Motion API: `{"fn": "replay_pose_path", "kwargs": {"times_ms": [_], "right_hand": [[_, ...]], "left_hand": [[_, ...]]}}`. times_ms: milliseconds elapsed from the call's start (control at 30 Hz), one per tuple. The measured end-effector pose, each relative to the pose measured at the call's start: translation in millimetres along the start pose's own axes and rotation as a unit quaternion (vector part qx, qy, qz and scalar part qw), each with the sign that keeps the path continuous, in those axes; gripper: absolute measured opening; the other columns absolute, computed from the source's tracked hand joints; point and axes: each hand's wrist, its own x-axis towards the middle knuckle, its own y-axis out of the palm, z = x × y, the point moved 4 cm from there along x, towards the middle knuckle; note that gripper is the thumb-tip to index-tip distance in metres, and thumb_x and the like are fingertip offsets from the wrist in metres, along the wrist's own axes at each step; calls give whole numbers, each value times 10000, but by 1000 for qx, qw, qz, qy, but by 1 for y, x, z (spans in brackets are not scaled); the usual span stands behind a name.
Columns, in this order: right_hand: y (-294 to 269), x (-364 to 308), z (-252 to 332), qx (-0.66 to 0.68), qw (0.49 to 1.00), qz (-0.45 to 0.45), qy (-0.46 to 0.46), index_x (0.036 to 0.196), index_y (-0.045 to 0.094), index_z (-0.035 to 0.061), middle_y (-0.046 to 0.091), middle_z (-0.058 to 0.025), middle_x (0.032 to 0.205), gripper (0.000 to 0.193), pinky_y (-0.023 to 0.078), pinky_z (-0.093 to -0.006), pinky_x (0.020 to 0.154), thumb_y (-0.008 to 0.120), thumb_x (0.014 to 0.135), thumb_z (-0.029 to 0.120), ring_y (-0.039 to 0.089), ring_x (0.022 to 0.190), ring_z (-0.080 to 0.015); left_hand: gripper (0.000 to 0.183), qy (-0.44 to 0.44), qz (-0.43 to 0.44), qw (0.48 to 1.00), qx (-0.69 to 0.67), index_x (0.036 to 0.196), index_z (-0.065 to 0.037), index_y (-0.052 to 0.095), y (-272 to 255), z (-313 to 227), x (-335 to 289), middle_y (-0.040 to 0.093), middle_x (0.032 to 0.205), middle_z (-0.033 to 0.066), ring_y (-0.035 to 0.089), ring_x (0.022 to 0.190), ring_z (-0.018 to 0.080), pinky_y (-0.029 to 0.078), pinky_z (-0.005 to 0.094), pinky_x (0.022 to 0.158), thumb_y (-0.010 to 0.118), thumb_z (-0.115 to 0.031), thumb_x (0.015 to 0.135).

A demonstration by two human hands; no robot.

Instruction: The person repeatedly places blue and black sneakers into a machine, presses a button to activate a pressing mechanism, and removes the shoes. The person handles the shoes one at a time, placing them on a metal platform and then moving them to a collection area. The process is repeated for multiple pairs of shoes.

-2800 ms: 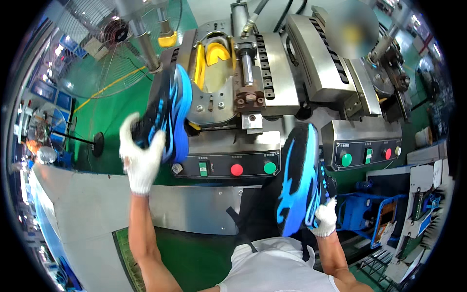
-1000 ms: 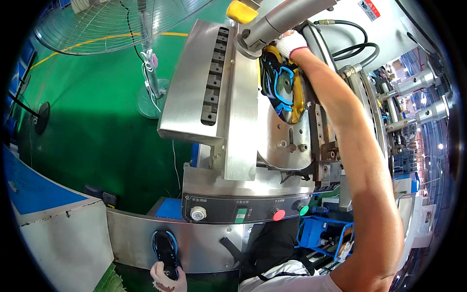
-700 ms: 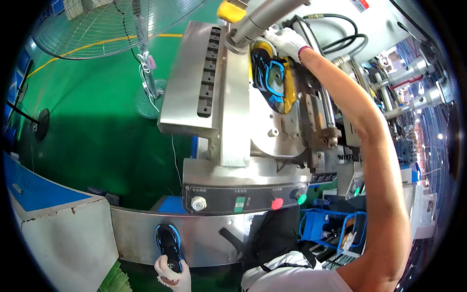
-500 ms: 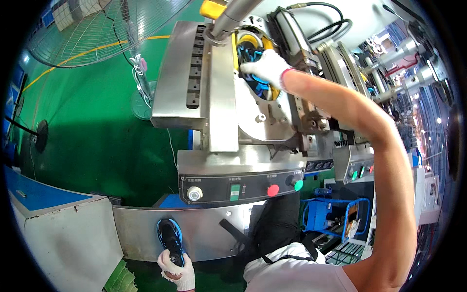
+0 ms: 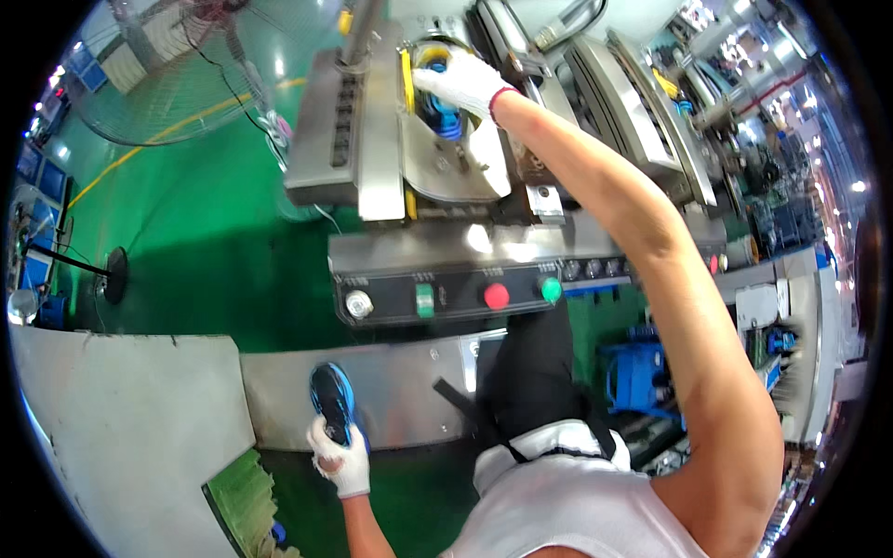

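Observation:
My left hand (image 5: pixel 342 458), in a white glove, is closed on the near end of a black shoe (image 5: pixel 331 395) with bright blue edging. This shoe lies lengthwise on the metal ledge (image 5: pixel 391 386) below the control panel. Farther up, my right hand (image 5: pixel 462 82), also gloved, reaches into the opening of a metal machine (image 5: pixel 381 139). Its fingers bend over a second blue and black shoe (image 5: pixel 439 121) in that opening. The hand covers part of this shoe, and its fingertips are partly hidden.
Below the machine's opening, the control panel (image 5: pixel 437 296) carries a red button (image 5: pixel 496 297) and a green button (image 5: pixel 551 290). A pale cabinet (image 5: pixel 139 400) stands at the left, below a wire-guarded fan (image 5: pixel 177 84). To the right is a blue cart (image 5: pixel 637 377).
My view has shifted, so the machine sits higher in the picture. My left hand keeps its hold on the shoe on the ledge. The right hand remains over the shoe in the machine.

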Motion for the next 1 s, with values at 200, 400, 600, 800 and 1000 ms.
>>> {"fn": "replay_pose_path", "kwargs": {"times_ms": [200, 400, 600, 800, 1000], "right_hand": [[-5, -277, 5, -10, 946, -73, -315, 1485, 497, -36, 513, -275, 1529, 751, 368, -506, 1218, 807, 891, 302, 492, 1446, -411], [85, -352, -155, -116, 982, -28, -147, 1602, 315, -37, 337, -300, 1629, 1078, 229, -572, 1280, 888, 744, 275, 288, 1539, -485], [4, -439, -151, 75, 992, 25, -95, 1558, 389, -60, 299, -337, 1645, 978, 196, -560, 1294, 805, 826, 437, 248, 1557, -509], [-4, -592, -177, 149, 987, -54, 17, 1643, 315, 43, 274, -284, 1682, 1032, 230, -563, 1281, 789, 839, 482, 239, 1562, -509], [-142, -653, -270, 65, 847, -454, 269, 1413, 512, -52, 577, -306, 1325, 692, 498, -523, 996, 727, 806, 203, 581, 1166, -518]], "left_hand": [[588, -23, -8, 999, -30, 1338, -27, 578, -3, 26, -13, 693, 1197, 183, 701, 1077, 363, 547, 455, 973, 826, -184, 828], [585, -44, 79, 994, -58, 1339, 17, 577, -21, -43, 13, 721, 1207, 194, 709, 1098, 322, 539, 428, 984, 822, -202, 856], [549, 152, 187, 954, -179, 1299, 36, 592, -16, -213, -36, 704, 1150, 164, 680, 1076, 232, 528, 380, 996, 815, -137, 827], [575, 228, 307, 873, -302, 1361, 42, 549, 70, -394, -155, 645, 1264, 184, 654, 1112, 246, 517, 387, 1022, 786, -40, 843], [679, 394, 498, 682, -363, 1471, 30, 475, 84, -587, -332, 588, 1388, 190, 625, 1214, 248, 509, 407, 1079, 763, 23, 857]]}}
